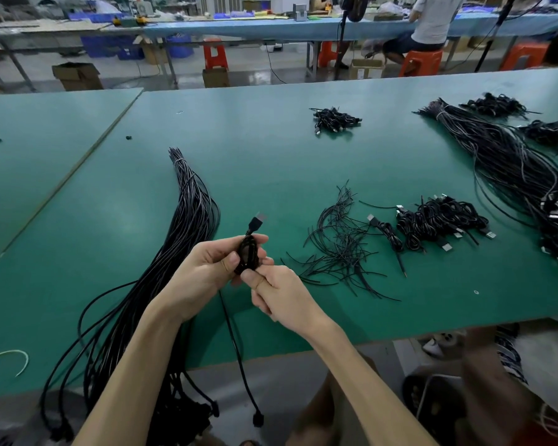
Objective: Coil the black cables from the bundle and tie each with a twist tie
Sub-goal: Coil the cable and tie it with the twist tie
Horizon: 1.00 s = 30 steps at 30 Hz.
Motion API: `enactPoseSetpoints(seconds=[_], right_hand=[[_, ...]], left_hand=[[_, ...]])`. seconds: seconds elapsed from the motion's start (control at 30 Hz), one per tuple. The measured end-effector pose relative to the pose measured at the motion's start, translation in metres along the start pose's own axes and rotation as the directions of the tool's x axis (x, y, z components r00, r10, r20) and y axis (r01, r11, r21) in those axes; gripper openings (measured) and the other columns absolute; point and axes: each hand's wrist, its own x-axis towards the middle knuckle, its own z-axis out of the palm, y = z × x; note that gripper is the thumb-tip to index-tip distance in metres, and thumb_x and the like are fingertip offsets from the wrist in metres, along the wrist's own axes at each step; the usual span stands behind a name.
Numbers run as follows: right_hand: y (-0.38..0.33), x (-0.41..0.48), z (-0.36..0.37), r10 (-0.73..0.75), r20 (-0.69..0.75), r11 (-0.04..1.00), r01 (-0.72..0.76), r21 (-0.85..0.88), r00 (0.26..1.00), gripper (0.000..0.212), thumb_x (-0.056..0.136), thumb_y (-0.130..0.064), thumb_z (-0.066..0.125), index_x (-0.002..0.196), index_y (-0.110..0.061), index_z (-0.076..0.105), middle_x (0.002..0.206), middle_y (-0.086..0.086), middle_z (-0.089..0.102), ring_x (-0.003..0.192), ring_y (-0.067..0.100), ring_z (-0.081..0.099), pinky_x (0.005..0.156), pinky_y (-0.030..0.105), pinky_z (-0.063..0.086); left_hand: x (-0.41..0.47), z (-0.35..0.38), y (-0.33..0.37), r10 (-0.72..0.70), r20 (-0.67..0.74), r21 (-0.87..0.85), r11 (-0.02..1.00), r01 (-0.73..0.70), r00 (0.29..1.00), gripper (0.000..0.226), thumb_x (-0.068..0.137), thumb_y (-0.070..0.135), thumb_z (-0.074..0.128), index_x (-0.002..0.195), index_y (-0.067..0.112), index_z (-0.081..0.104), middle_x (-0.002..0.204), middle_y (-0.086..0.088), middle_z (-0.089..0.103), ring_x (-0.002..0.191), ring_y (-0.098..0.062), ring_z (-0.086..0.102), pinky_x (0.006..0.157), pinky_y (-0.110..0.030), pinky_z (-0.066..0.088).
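Note:
A partly coiled black cable (pixel 247 252) sits between my two hands above the green table (pixel 271 162). My left hand (pixel 203 272) grips the coil, and its USB plug sticks up past my fingers. My right hand (pixel 277 294) pinches the coil's lower end with thumb and forefinger. The cable's loose tail (pixel 239 358) hangs down over the table's near edge to a plug by my knee. To the left lies the long bundle of black cables (pixel 187 226), tied near its far tip and spilling off the near edge. Loose black twist ties (pixel 339 249) lie scattered to the right.
A row of tied coils (pixel 438 220) lies right of the twist ties. A second long bundle (pixel 512 165) and more coil heaps (pixel 335 119) lie farther back. A white tie (pixel 10 357) lies near left. A person sits on an orange stool (pixel 421 59) behind.

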Motion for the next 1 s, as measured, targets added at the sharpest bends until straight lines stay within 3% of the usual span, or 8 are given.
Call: enactPoseSetpoints(seconds=[0.13,0.3,0.37,0.53,0.67,0.8,0.9,1.0], right_hand=[[0.0,-0.001,-0.003,-0.008,-0.023,0.994,0.01,0.109,1.0,0.034,0.107,-0.036,0.055,0.084,-0.013,0.066,0.054,0.0,0.059,0.041,0.021,0.047,0.047,0.023,0.041],[-0.002,0.0,-0.004,-0.02,-0.059,0.977,0.032,0.211,0.998,0.04,0.108,-0.033,0.054,0.09,0.002,0.062,0.057,0.005,0.06,0.04,0.017,0.048,0.048,0.024,0.043],[-0.003,-0.001,-0.004,-0.016,-0.065,0.971,0.031,0.236,0.998,0.042,0.108,-0.031,0.053,0.09,0.006,0.061,0.058,0.005,0.06,0.041,0.015,0.049,0.048,0.024,0.044],[-0.001,0.004,-0.002,0.013,-0.063,0.973,0.002,0.23,0.998,0.035,0.108,-0.027,0.053,0.086,-0.002,0.063,0.058,0.005,0.06,0.042,0.018,0.051,0.048,0.026,0.045],[0.002,0.005,0.001,-0.003,-0.068,0.98,0.017,0.201,0.998,0.028,0.106,-0.033,0.057,0.091,-0.012,0.066,0.064,0.005,0.068,0.047,0.023,0.059,0.051,0.022,0.045],[0.0,0.005,0.001,-0.033,-0.074,0.976,0.048,0.21,0.997,0.037,0.103,-0.045,0.058,0.105,-0.01,0.07,0.084,0.008,0.077,0.061,0.027,0.072,0.051,0.016,0.043],[-0.001,0.006,-0.002,-0.063,-0.062,0.971,0.075,0.227,0.996,0.05,0.098,-0.055,0.056,0.108,-0.007,0.069,0.092,0.011,0.077,0.067,0.029,0.075,0.051,0.024,0.044],[0.0,0.006,-0.005,-0.062,-0.058,0.961,0.076,0.268,0.996,0.043,0.099,-0.045,0.06,0.107,-0.003,0.068,0.093,0.013,0.077,0.067,0.029,0.074,0.053,0.027,0.043]], left_hand=[[0.002,0.005,-0.004,-0.001,-0.055,-0.121,0.993,-0.006,0.998,0.043,0.096,0.028,0.063,0.135,0.011,0.066,0.109,-0.011,0.071,0.112,-0.038,0.063,0.094,-0.06,0.032],[0.006,0.008,-0.009,-0.03,-0.079,-0.264,0.964,0.009,0.996,0.041,0.098,0.019,0.059,0.138,0.008,0.063,0.105,-0.006,0.067,0.113,-0.031,0.066,0.11,-0.06,0.031],[0.007,0.009,-0.009,-0.044,-0.102,-0.312,0.95,0.01,0.994,0.04,0.097,0.019,0.061,0.135,0.01,0.066,0.103,-0.004,0.067,0.115,-0.032,0.066,0.102,-0.055,0.033],[0.008,0.015,-0.008,-0.066,-0.149,-0.372,0.928,0.006,0.987,0.03,0.097,0.013,0.058,0.12,0.016,0.075,0.092,0.0,0.068,0.114,-0.028,0.069,0.077,-0.029,0.056],[0.007,0.016,-0.008,-0.071,-0.184,-0.348,0.938,0.003,0.98,0.028,0.097,0.009,0.053,0.106,0.019,0.078,0.087,0.003,0.066,0.113,-0.028,0.07,0.08,-0.035,0.06],[0.005,0.019,-0.006,-0.057,-0.15,-0.319,0.948,0.006,0.987,0.017,0.099,0.015,0.056,0.104,0.018,0.073,0.083,0.003,0.061,0.103,-0.025,0.071,0.046,-0.029,0.049],[0.005,0.022,-0.007,-0.027,-0.119,-0.259,0.966,-0.004,0.993,0.019,0.093,0.028,0.065,0.106,0.016,0.071,0.085,0.001,0.058,0.073,-0.025,0.054,0.041,-0.028,0.041],[0.005,0.023,-0.008,-0.014,-0.08,-0.276,0.961,-0.009,0.997,0.022,0.094,0.025,0.063,0.11,0.013,0.072,0.087,-0.001,0.055,0.061,-0.018,0.043,0.042,-0.028,0.041]])
